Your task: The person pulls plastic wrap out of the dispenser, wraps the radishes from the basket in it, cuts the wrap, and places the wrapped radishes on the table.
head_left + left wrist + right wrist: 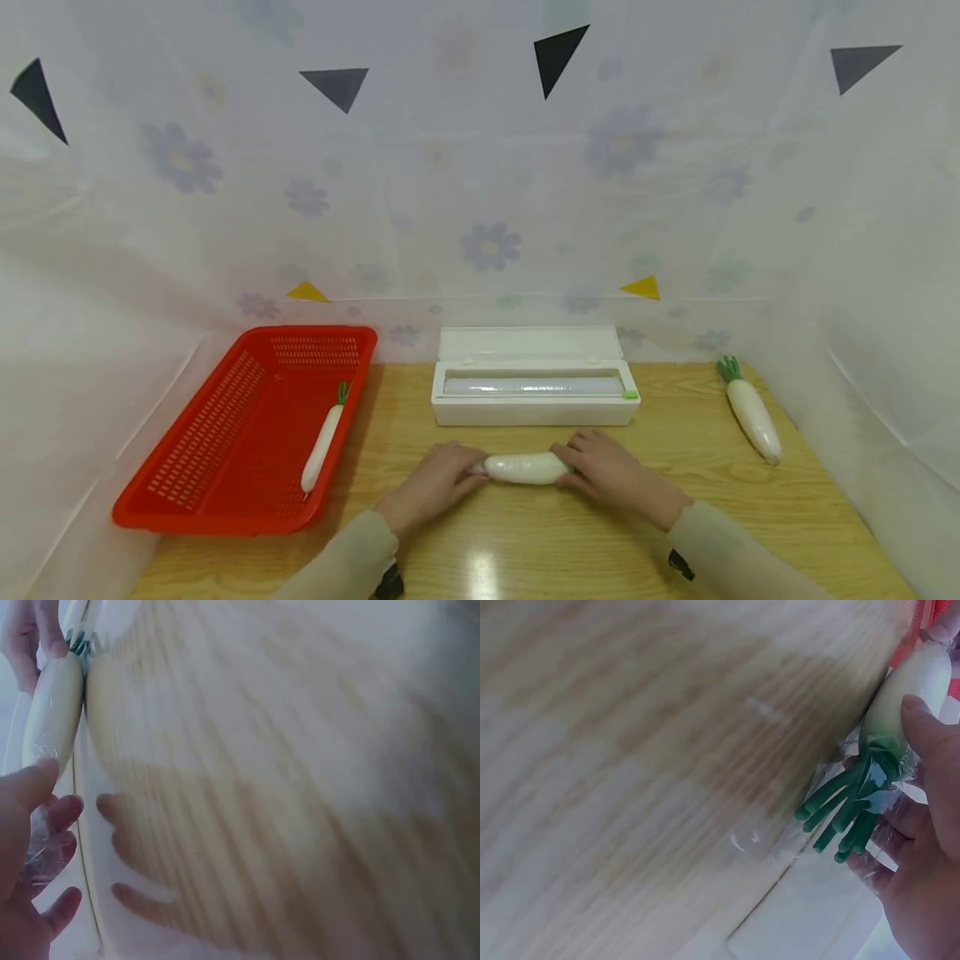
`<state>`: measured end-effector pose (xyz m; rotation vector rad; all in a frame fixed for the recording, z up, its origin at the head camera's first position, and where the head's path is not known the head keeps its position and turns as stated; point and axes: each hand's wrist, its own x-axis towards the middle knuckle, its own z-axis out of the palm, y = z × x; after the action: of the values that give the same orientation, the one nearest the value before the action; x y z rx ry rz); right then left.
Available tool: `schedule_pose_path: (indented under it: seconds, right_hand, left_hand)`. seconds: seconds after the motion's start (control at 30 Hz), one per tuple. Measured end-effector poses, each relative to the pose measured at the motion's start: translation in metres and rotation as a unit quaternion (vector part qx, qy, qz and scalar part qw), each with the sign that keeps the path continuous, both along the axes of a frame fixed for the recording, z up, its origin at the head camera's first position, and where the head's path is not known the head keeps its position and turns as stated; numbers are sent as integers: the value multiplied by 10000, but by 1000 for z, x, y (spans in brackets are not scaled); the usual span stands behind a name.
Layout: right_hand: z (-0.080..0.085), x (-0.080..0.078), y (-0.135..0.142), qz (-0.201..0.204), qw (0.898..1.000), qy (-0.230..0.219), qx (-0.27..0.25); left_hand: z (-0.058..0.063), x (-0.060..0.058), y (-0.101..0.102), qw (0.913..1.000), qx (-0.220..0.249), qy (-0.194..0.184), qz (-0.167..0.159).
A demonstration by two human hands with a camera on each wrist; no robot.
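A white radish (527, 468) with green stalks, wrapped in clear film, lies crosswise between my two hands in the head view. My left hand (442, 479) pinches its tail end, where loose film gathers; that film (46, 859) shows between the fingers in the left wrist view. At the leafy end my right hand (609, 471) holds the radish between thumb and fingers. The green stalks (851, 799) fan out past that thumb in the right wrist view, with loose film around them.
Behind the hands stands a white film dispenser box (534, 412), its lid raised and a roll (534, 386) inside. A red basket (225, 521) at the left holds a slim white radish (322, 448). Another radish (753, 417) lies at the right on the wooden table (570, 558).
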<state>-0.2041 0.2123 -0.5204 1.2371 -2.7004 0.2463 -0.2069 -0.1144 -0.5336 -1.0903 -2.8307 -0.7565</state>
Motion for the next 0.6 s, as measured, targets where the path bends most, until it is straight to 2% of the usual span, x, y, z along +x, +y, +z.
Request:
schedule_pose_path:
  seconds: [0.1,0.17,0.27,0.37,0.43,0.53,0.6]
  right_hand:
    - [-1,-2,-1,43,9999,119,16]
    - [-3,-3,0,82,9998,188,33]
    - [-4,-4,1,111,9995,271,118]
    - [-4,-3,1,86,9993,268,229]
    - [-3,-2,1,51,9993,251,273]
    - [-1,-1,0,15,9993,234,289]
    - [1,0,-1,21,9990,312,328]
  left_hand:
    - [-1,0,-4,9993,299,115,214]
    - [-1,-1,-3,9985,459,-57,308]
    - [0,-2,-4,9943,711,-616,498]
    - [1,-3,-8,9823,1045,-1332,801]
    - [1,-4,-12,9746,1177,-1637,980]
    - [4,-3,-17,9713,1258,-1676,1130]
    - [8,-1,-15,9756,1163,-1440,1179]
